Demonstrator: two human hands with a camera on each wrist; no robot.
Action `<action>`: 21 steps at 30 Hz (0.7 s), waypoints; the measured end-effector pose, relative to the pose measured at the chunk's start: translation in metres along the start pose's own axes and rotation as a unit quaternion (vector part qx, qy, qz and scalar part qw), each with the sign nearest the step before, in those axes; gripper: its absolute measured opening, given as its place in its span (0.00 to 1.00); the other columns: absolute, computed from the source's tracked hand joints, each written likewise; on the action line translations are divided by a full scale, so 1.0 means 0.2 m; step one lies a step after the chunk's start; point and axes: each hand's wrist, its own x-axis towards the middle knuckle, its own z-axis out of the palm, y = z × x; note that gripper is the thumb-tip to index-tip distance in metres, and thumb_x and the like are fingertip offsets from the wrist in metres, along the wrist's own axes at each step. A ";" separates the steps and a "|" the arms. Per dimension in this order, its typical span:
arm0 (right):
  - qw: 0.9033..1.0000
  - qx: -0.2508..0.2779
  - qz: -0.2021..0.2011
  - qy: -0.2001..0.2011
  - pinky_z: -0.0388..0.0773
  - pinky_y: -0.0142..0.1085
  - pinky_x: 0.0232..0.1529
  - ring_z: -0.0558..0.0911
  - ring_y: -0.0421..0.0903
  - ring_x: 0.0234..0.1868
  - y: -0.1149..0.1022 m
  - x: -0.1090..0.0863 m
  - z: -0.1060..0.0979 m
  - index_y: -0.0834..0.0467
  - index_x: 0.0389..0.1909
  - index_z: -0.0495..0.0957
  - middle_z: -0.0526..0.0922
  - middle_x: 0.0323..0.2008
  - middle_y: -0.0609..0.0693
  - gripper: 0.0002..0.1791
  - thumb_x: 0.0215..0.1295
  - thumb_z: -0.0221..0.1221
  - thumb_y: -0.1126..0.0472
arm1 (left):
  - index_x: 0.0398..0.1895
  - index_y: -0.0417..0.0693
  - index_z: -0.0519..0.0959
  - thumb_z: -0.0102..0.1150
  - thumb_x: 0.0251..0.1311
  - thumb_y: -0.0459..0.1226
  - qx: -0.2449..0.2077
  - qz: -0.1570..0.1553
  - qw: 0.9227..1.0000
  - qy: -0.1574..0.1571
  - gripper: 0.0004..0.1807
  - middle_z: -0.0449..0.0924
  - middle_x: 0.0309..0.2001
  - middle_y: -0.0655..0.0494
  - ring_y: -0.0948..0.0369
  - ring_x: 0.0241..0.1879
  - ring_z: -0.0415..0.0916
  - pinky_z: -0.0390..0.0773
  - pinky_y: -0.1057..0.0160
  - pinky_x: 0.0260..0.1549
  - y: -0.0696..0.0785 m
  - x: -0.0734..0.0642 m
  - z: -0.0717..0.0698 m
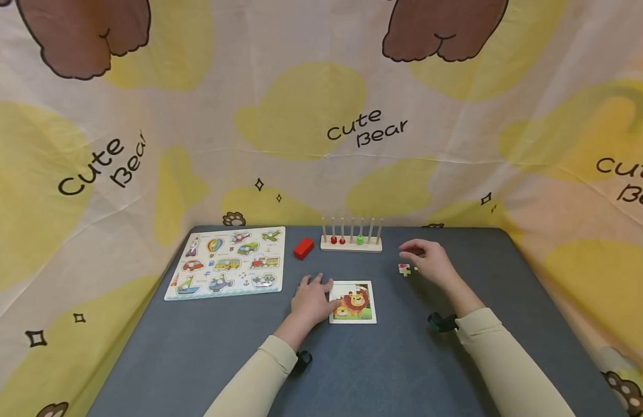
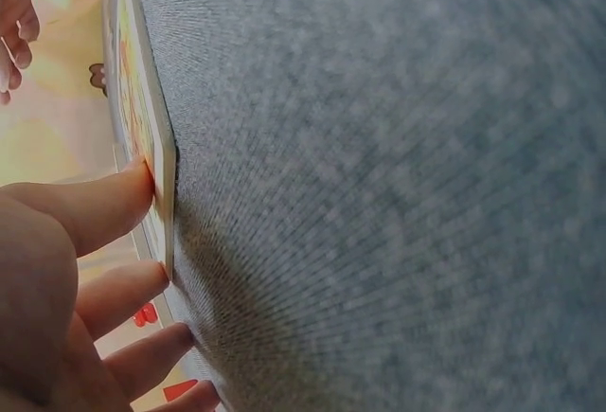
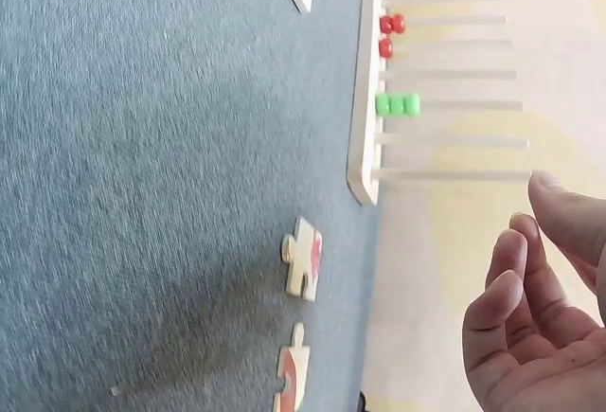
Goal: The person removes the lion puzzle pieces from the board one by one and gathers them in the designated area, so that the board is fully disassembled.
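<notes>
A small lion jigsaw puzzle in a white-edged tray (image 1: 374, 304) lies on the grey table. My left hand (image 1: 309, 302) rests at its left side, thumb on the picture and the index fingertip touching the rim; the other fingers are spread on or near the tabletop. To the right, my right hand (image 1: 427, 260) hovers over loose puzzle pieces, its fingers loosely bent and nothing visible between them. The right wrist view shows two pieces below that hand, one knobbed jigsaw piece (image 3: 303, 259) and a second jigsaw piece (image 3: 292, 374) partly cut by the frame edge.
At the back stands a wooden peg rack (image 1: 351, 245) with red and green beads on some of its upright pegs. Beside it lies a red block (image 1: 303, 248). A vehicle picture board (image 1: 201, 281) occupies the left side. A patterned cloth (image 1: 321, 185) hangs behind the table.
</notes>
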 end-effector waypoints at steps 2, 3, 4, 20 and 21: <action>1.000 0.002 0.000 0.002 0.80 0.39 0.37 0.81 0.51 0.43 -0.01 0.00 0.02 0.54 0.48 0.85 0.87 0.44 0.54 0.11 0.68 0.65 0.56 | 0.72 0.58 0.72 0.67 0.59 0.57 0.000 0.002 1.000 0.001 0.37 0.63 0.76 0.50 0.43 0.77 0.52 0.70 0.32 0.61 0.00 0.00 0.00; 1.000 0.001 -0.003 0.002 0.80 0.39 0.37 0.82 0.51 0.43 -0.02 0.00 0.03 0.54 0.48 0.85 0.87 0.44 0.54 0.11 0.69 0.65 0.56 | 0.72 0.58 0.72 0.67 0.59 0.57 0.000 0.002 1.000 0.001 0.37 0.63 0.76 0.50 0.43 0.77 0.52 0.70 0.32 0.61 0.00 0.00 0.00; 1.000 0.002 -0.004 0.003 0.80 0.38 0.38 0.82 0.51 0.43 -0.02 -0.01 0.04 0.55 0.48 0.85 0.87 0.44 0.54 0.11 0.68 0.65 0.56 | 0.72 0.59 0.72 0.67 0.59 0.57 0.000 0.003 1.000 0.001 0.37 0.63 0.76 0.50 0.43 0.77 0.52 0.70 0.32 0.61 0.00 0.00 0.00; 1.000 0.009 -0.017 -0.013 0.79 0.37 0.38 0.80 0.49 0.41 -0.11 -0.01 0.17 0.54 0.46 0.86 0.87 0.43 0.51 0.10 0.68 0.66 0.57 | 0.71 0.58 0.73 0.68 0.58 0.56 -0.003 -0.002 1.000 0.005 0.37 0.64 0.75 0.49 0.43 0.77 0.53 0.70 0.32 0.60 0.00 0.00 0.01; 1.000 0.010 -0.017 -0.014 0.79 0.37 0.38 0.81 0.48 0.42 -0.12 -0.01 0.18 0.54 0.46 0.86 0.87 0.43 0.50 0.09 0.67 0.66 0.57 | 0.71 0.58 0.73 0.68 0.58 0.56 -0.002 -0.003 1.000 0.006 0.37 0.64 0.75 0.49 0.43 0.76 0.53 0.71 0.32 0.60 0.00 0.00 0.01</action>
